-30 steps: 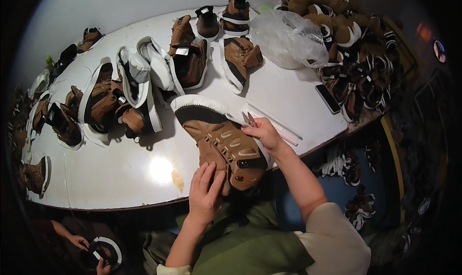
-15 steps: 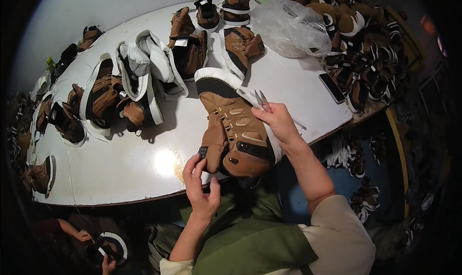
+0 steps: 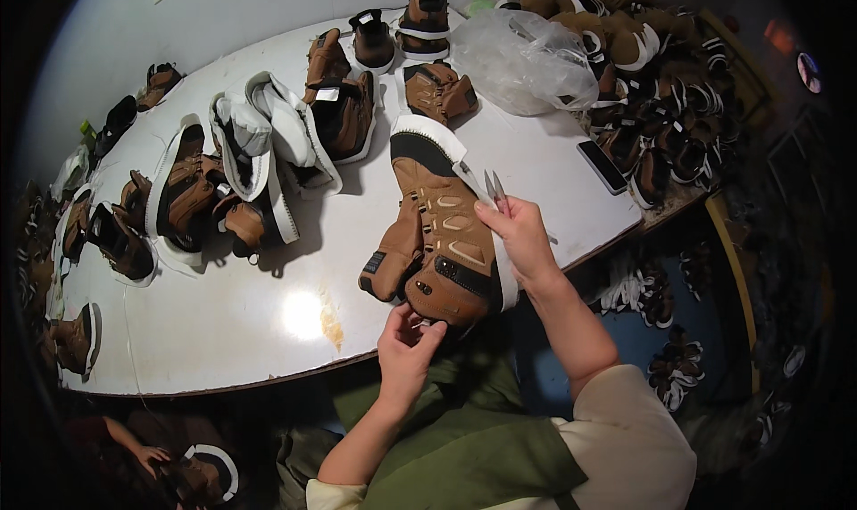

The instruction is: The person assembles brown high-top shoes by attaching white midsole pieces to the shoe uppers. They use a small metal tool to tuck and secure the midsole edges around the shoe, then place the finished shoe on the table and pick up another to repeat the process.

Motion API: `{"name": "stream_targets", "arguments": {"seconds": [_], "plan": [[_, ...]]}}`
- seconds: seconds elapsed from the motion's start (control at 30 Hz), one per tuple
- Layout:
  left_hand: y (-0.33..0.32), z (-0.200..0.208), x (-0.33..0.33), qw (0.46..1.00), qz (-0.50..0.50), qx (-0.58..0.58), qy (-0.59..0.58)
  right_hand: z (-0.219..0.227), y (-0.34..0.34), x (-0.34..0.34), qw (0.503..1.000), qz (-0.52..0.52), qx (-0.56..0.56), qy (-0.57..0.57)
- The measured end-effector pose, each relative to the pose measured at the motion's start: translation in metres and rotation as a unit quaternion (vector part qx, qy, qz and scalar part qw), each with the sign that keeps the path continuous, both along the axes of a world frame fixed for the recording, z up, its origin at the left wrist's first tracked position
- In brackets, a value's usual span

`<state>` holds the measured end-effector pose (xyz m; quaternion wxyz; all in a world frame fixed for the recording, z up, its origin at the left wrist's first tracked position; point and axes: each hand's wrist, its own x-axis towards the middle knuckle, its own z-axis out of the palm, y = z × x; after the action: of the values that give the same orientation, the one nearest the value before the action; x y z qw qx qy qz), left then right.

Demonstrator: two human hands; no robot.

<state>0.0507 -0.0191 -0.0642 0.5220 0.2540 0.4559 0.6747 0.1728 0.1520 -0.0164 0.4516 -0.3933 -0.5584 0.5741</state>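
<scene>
A brown boot upper [image 3: 446, 233] with a black toe band and a white strip round its sole edge lies on its side at the table's front, toe pointing away. Its padded tongue [image 3: 393, 251] flops out to the left. With thumb and fingers closed, my left hand [image 3: 409, 349] pinches the boot's heel collar at the near end. My right hand [image 3: 525, 238] is closed round small pointed snips [image 3: 497, 189], blades sticking up past the thumb. It rests against the boot's right side, by the white sole edge. The fingers under this hand are hidden.
On the white table [image 3: 241, 349] stand several brown and black boots [image 3: 344, 122], with white-lined pieces [image 3: 286, 135] among them. A clear plastic bag [image 3: 527, 64] and a phone [image 3: 603, 166] lie to the right. Shoes are heaped [image 3: 669, 108] beyond. A co-worker's hand [image 3: 147, 456] is at lower left.
My left hand has gone from beside the tongue to the heel collar and pinched it. The boot has turned slightly, its toe shifting right. My right hand keeps the snips.
</scene>
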Motion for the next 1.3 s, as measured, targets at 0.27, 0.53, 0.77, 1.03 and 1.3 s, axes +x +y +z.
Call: {"name": "stream_targets", "arguments": {"seconds": [0.27,0.53,0.77,1.03,1.3], "plan": [[0.012,0.007,0.011,0.998,-0.015,-0.009,0.058,0.006,-0.013,0.008,1.0,-0.009,-0.003,0.017],[0.015,0.009,0.011,0.997,-0.048,-0.017,0.059,-0.002,-0.01,0.021,0.998,-0.028,-0.045,0.041],[0.018,0.008,0.013,0.998,-0.058,0.015,0.024,-0.003,-0.009,0.028,0.995,-0.028,-0.077,0.059],[0.017,0.001,0.009,0.996,-0.067,0.019,0.057,-0.015,-0.003,0.035,0.992,-0.04,-0.09,0.074],[0.014,-0.007,0.01,0.991,-0.004,0.061,0.121,-0.023,0.004,0.043,0.976,-0.019,-0.155,0.152]]}}
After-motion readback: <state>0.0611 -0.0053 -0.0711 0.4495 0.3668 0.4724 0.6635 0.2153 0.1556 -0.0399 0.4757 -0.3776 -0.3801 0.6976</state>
